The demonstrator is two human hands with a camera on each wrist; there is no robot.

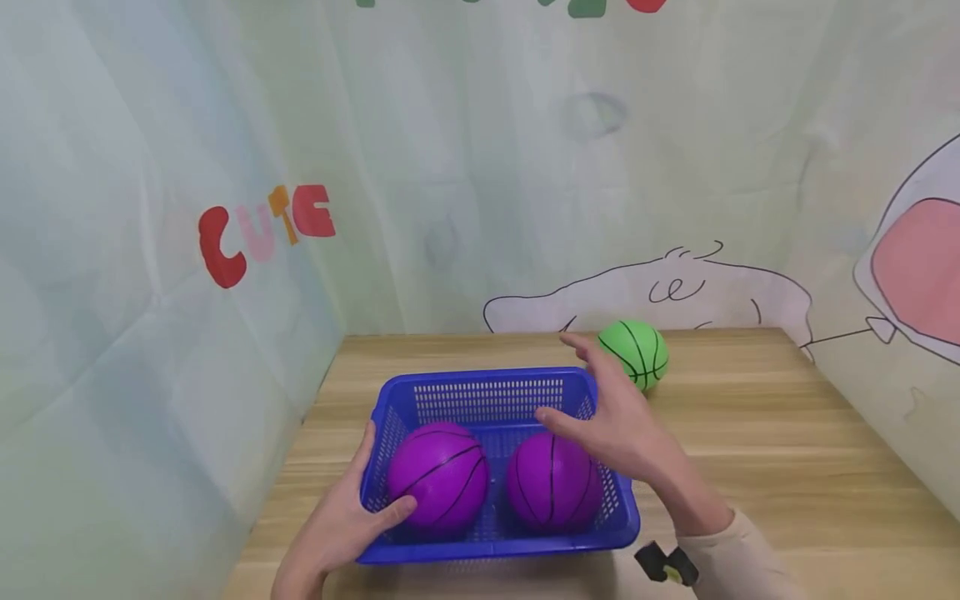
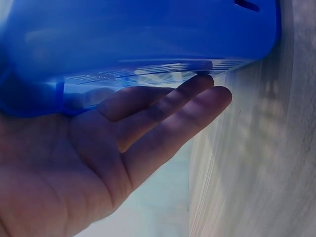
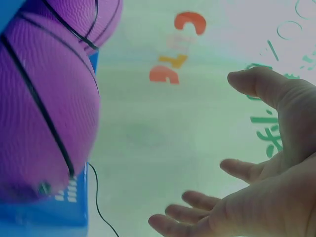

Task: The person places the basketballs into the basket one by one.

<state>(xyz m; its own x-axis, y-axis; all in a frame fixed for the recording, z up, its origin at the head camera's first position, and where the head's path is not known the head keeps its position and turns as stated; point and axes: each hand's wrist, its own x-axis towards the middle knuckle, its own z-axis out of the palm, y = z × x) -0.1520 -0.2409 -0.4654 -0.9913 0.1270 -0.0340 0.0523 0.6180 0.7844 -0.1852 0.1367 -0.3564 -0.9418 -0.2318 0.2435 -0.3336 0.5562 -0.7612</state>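
A blue plastic basket (image 1: 480, 547) with mesh sides holds two purple balls with black basketball lines, the left ball (image 1: 438, 477) and the right ball (image 1: 555, 483). My left hand (image 1: 341, 517) holds the basket's left side, thumb over the rim and fingers along the outside; the left wrist view shows those fingers (image 2: 168, 118) stretched against the blue wall. Above the basket's right side, my right hand (image 1: 615, 417) is spread with nothing in it, partly covering the right ball in the head view. Behind that hand, a green ball (image 1: 636, 354) sits on the table.
The wooden table (image 1: 787, 467) ends at the back against a pale printed cloth (image 1: 480, 208). More cloth hangs at the left, with the coloured letters CUTE (image 1: 258, 233), and at the right. A small black device (image 1: 666, 563) sits by the right cuff.
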